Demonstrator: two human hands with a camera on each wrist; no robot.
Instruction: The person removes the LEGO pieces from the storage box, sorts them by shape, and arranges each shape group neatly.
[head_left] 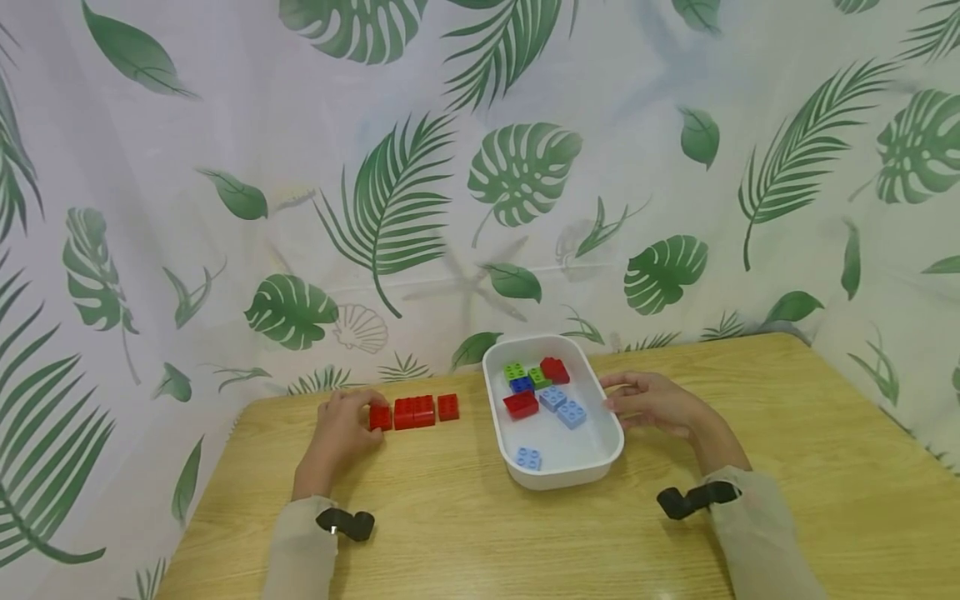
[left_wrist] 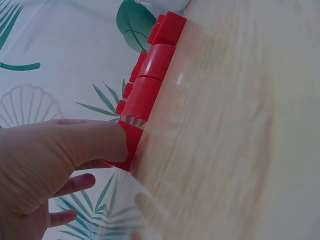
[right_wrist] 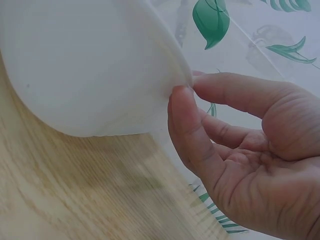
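My left hand (head_left: pixel 341 429) pinches a small red toy building brick (head_left: pixel 381 417) between thumb and fingers, at the left end of a row on the table. Two red bricks (head_left: pixel 415 412) with rounded sides stand side by side just right of it, and another red brick (head_left: pixel 447 407) sits a small gap further right. In the left wrist view the thumb (left_wrist: pixel 100 142) covers part of the held brick. My right hand (head_left: pixel 656 404) grips the right rim of a white plastic tray (head_left: pixel 566 477); the right wrist view shows thumb and fingers (right_wrist: pixel 186 112) pinching its edge.
Inside the tray lie light green bricks (head_left: pixel 514 372), a dark blue brick (head_left: pixel 521 384), red bricks (head_left: pixel 521 405) and light blue bricks (head_left: pixel 572 414). The wooden table (head_left: pixel 450 533) ends at a leaf-patterned cloth (head_left: pixel 420 333) behind. Dark bands with small cameras (head_left: pixel 678 502) circle both sleeves.
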